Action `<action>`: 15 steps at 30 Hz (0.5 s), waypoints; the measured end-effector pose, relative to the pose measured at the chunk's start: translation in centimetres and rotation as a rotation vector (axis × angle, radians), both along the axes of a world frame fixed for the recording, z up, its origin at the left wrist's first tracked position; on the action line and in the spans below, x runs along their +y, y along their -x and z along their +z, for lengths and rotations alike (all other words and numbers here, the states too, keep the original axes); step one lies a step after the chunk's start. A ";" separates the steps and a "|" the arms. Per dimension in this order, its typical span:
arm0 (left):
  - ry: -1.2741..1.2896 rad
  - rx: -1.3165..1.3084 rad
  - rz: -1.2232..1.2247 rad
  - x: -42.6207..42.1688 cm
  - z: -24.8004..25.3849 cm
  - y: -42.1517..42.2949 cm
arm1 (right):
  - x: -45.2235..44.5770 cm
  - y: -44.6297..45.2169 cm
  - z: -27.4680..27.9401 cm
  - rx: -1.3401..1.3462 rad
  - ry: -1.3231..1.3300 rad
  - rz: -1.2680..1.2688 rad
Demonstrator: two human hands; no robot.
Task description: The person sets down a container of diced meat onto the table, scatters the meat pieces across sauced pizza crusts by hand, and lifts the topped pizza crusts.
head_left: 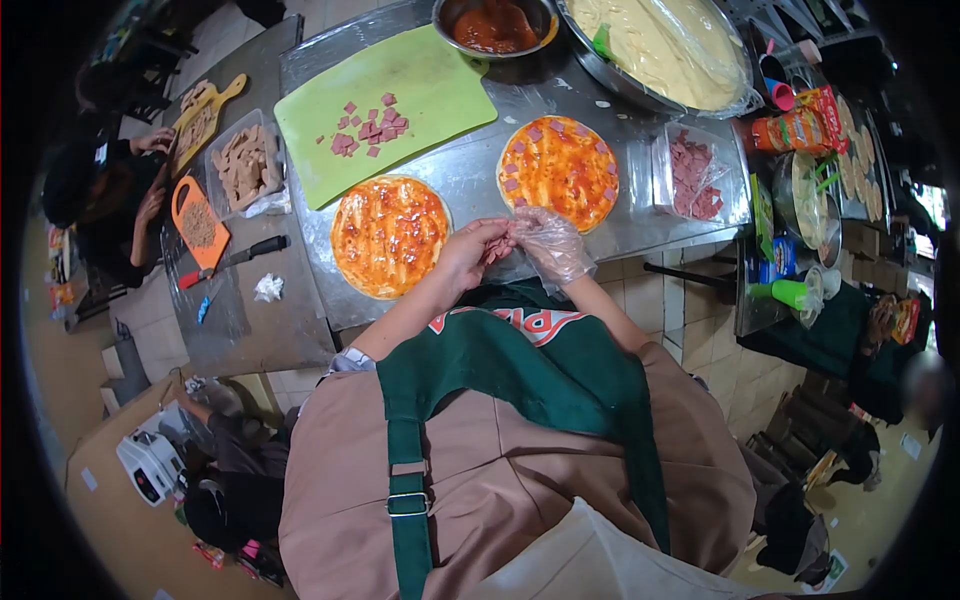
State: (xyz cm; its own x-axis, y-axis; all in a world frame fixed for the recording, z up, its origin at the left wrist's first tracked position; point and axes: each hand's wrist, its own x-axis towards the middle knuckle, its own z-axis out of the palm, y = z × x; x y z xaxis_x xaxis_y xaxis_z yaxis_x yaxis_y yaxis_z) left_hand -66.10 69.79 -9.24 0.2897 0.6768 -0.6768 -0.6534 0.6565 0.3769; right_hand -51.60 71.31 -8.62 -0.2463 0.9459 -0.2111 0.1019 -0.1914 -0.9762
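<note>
- On the metal desk we see two flat dough rounds coated in a glossy red-orange sauce with pale streaks: the left round and the right round.
- We judge the topping to be partly laid. The sauce covers both rounds nearly to the edge; small pink meat squares lie on the right round, mostly around its rim, while most of its middle has none. We make out no squares on the left round.
- Loose pink meat squares lie scattered on the flat lime-green cutting board, on the far side of the left round. We find more pink meat in a clear plastic box to the right of the right round.
- The bare left hand is at the near edge, between the two rounds, its fingers curled around what look like pink pieces.
- The right hand, in a loose transparent plastic glove, meets the left hand. We see its fingers bunched together, but cannot tell whether they pinch a piece. They lie just beside the near rim of the right round.
- At the far side we note a steel bowl of red sauce.
</note>
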 end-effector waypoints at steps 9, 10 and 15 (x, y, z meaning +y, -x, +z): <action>0.032 0.035 -0.111 0.4 -1.4 0.2 | -0.5 -2.2 -0.6 -0.580 -0.175 -0.086; 0.031 0.016 -0.105 0.4 -1.7 0.4 | 0.0 -2.4 -0.8 -0.709 -0.413 -0.056; 0.042 0.038 -0.079 0.7 -0.6 0.5 | 1.3 -1.7 -0.3 -1.035 -0.483 0.047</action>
State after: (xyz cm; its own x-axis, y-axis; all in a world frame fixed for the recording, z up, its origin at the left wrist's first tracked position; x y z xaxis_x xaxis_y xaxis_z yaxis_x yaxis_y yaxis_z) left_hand -66.56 70.50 -9.82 0.3147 0.6239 -0.7154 -0.5849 0.7210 0.3715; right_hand -49.94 72.64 -8.94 -0.2036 0.9778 0.0501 0.8971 0.2068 -0.3905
